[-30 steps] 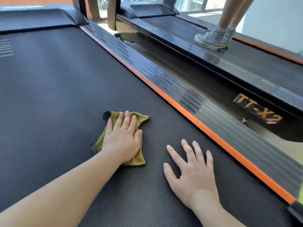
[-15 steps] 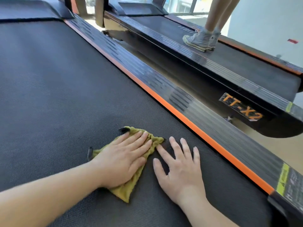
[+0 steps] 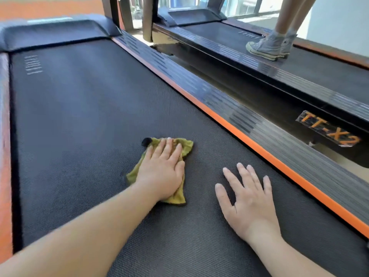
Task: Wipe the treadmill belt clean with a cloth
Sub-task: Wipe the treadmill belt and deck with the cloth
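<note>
Presses left hand (image 3: 161, 173) flat on an olive cloth (image 3: 185, 146), with fingers (image 3: 168, 149) straight and close together; cloth corners poke out ahead of the fingertips and beside the wrist. Rests right hand (image 3: 249, 199) on the bare treadmill belt (image 3: 79, 116), right of the cloth and clear of it, with fingers (image 3: 242, 174) straight and slightly spread. Right of those fingers, an orange edge strip (image 3: 239, 129); well beyond, grey sneakers (image 3: 267, 47).

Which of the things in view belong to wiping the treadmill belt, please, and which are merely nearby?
For the job:
cloth, pressed flat under the left hand
treadmill belt
right hand, resting flat on the belt

Merely nearby:
neighbouring treadmill
sneakers of a person standing on it
TT-X2 label
</note>
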